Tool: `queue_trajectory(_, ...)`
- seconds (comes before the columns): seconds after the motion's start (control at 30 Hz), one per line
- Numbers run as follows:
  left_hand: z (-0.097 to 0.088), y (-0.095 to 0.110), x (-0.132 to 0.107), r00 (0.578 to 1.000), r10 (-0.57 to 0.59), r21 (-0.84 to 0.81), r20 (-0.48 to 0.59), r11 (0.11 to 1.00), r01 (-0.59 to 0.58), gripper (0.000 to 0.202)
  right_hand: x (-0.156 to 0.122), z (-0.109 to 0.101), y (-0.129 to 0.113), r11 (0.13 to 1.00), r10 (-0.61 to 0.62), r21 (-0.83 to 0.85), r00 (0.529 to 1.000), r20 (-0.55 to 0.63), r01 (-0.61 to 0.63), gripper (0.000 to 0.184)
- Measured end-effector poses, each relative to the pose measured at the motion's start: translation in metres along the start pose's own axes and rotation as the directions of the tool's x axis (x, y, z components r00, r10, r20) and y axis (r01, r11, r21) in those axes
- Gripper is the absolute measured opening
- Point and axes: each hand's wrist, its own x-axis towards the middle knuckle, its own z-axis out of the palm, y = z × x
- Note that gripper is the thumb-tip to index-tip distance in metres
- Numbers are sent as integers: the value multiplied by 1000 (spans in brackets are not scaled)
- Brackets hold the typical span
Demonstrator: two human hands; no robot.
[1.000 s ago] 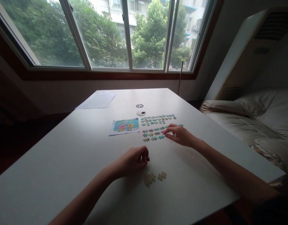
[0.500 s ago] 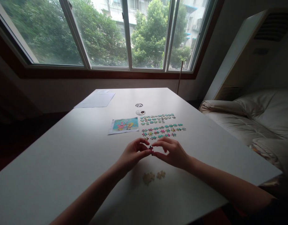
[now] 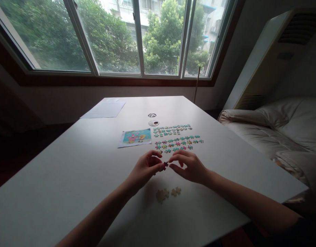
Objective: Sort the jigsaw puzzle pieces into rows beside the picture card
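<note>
Nearest, on the white table (image 3: 70, 178): pale joined pieces (image 3: 168, 194), face-down by the look, lying nearer than the picture card (image 3: 135, 137) and a little to its right. Untouched.

Above them, both hands meet in the air, between those pale pieces and the card. Left hand (image 3: 145, 169) pinches a small dark piece (image 3: 165, 165) between thumb and fingertips. Right hand (image 3: 190, 168) has thumb and forefinger right at the same piece; cannot tell if it grips or only touches. The piece is off the table, held at the fingertips.

Risks, as a judgement: the piece is tiny and the pinch is shallow, so a twist or a handover between hands could drop it onto the pale pieces. The right wrist hangs close over the loose coloured pieces (image 3: 177, 142), laid in rows just right of the card; a low sweep could scatter them.

Beyond the card: two round discs (image 3: 153, 123), then a sheet of paper (image 3: 103, 109) far left of it. Window (image 3: 137, 37) behind; dim backlight makes piece colour hard to read.
</note>
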Motion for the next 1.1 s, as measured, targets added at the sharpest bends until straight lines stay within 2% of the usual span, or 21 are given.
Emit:
queue_trajectory(0.2,1,0,0,999,-8,-15,51,1000,9,29,1,1,2,999,-49,-13,999,9,49,10)
queue_trajectory(0.47,2,-2,1,992,2,-44,127,999,3,29,1,-1,2,996,-55,74,994,93,48,10)
queue_trajectory(0.57,-3,4,1,991,13,44,133,999,-19,27,1,-3,3,995,-68,81,995,75,62,9)
queue_trajectory(0.63,-9,12,-2,988,43,182,145,981,-69,23,2,-6,6,996,-56,66,998,12,55,8)
queue_trajectory(0.7,-13,19,-8,973,11,381,231,919,-101,20,3,-10,11,999,-20,36,996,-87,23,6)
queue_trajectory(0.77,-14,25,-16,939,-63,579,337,800,-154,21,3,-16,16,1000,19,7,983,-182,-18,5)
queue_trajectory(0.87,-7,25,-26,913,-106,750,394,612,-253,28,4,-23,22,998,57,-24,965,-256,-65,4)
queue_trajectory(0.97,1,19,-28,907,-140,818,398,503,-281,31,5,-24,26,991,103,-52,959,-265,-121,4)
queue_trajectory(1.1,1,14,-25,904,-150,833,400,471,-290,28,5,-19,29,984,154,-65,975,-159,-166,7)
